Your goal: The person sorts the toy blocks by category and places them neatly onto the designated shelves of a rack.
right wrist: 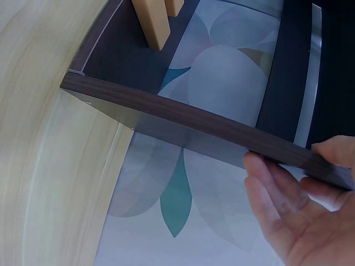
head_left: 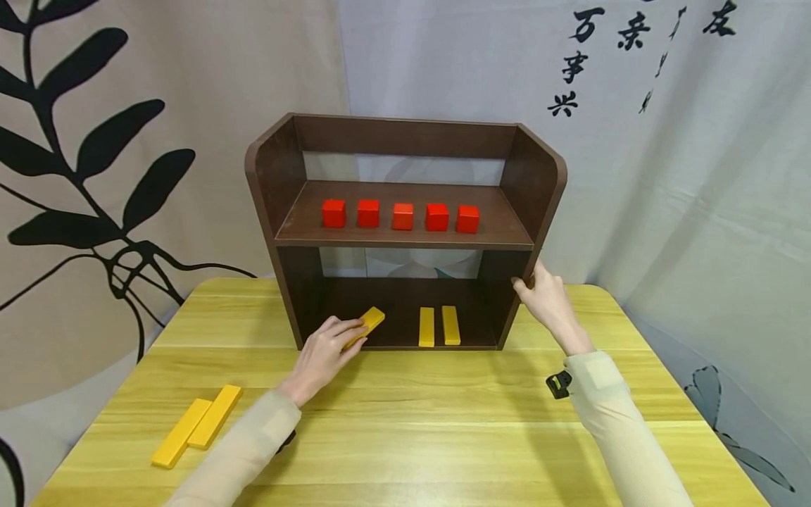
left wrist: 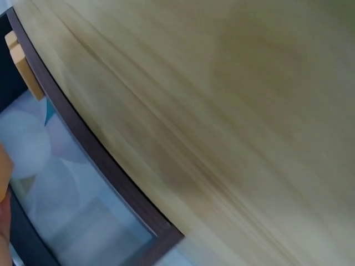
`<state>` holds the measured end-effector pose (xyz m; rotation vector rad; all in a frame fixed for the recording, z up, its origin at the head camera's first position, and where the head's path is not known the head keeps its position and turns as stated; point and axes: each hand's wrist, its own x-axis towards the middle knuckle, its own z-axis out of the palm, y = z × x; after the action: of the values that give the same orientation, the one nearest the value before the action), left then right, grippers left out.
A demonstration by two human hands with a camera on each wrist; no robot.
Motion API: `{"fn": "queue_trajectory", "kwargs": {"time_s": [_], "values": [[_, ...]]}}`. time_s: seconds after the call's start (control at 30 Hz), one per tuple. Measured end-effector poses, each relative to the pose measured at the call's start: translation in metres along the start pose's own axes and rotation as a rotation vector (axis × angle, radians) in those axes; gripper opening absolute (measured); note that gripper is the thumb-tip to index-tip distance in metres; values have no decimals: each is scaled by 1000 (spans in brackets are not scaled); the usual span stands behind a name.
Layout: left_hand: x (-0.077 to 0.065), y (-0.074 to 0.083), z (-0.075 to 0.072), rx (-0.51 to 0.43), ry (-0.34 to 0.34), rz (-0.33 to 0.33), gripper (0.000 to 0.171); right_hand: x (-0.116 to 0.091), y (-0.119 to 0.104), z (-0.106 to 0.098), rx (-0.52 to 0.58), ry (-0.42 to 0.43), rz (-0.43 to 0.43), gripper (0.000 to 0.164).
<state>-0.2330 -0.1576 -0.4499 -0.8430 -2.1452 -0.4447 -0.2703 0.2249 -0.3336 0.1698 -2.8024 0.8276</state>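
My left hand (head_left: 323, 354) pinches a yellow rectangular block (head_left: 374, 321), tilted at the front left of the lower shelf. Only a sliver of that block (left wrist: 4, 170) and a fingertip show at the left edge of the left wrist view. My right hand (head_left: 548, 301) grips the right side panel of the dark brown two-tier shelf (head_left: 405, 246). In the right wrist view, the thumb lies on one face of the panel (right wrist: 183, 119) and the fingers on the other. Two yellow blocks (head_left: 426, 327) (head_left: 450, 325) stand side by side on the lower board.
Several red cubes (head_left: 403, 217) form a row on the upper tier. Two more yellow blocks (head_left: 181, 433) (head_left: 216, 417) lie against each other on the wooden table (head_left: 443, 436), to the left of my left forearm. A printed curtain (head_left: 684, 176) hangs behind the table.
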Motion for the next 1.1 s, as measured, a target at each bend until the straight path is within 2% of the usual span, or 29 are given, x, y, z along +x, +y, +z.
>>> {"fn": "queue_trajectory", "kwargs": {"time_s": [0.23, 0.67, 0.83, 1.1], "values": [[7, 7, 16, 9, 7, -23, 22, 0, -1, 0, -3, 4, -7, 42], [15, 15, 36, -5, -42, -72, 21, -1, 0, 0, -8, 8, -8, 36], [15, 16, 43, 1, -77, -84, 21, -1, 1, 0, -10, -1, 1, 37], [15, 17, 55, 9, -171, -126, 18, 0, 0, 1, -3, 10, 0, 38]]}}
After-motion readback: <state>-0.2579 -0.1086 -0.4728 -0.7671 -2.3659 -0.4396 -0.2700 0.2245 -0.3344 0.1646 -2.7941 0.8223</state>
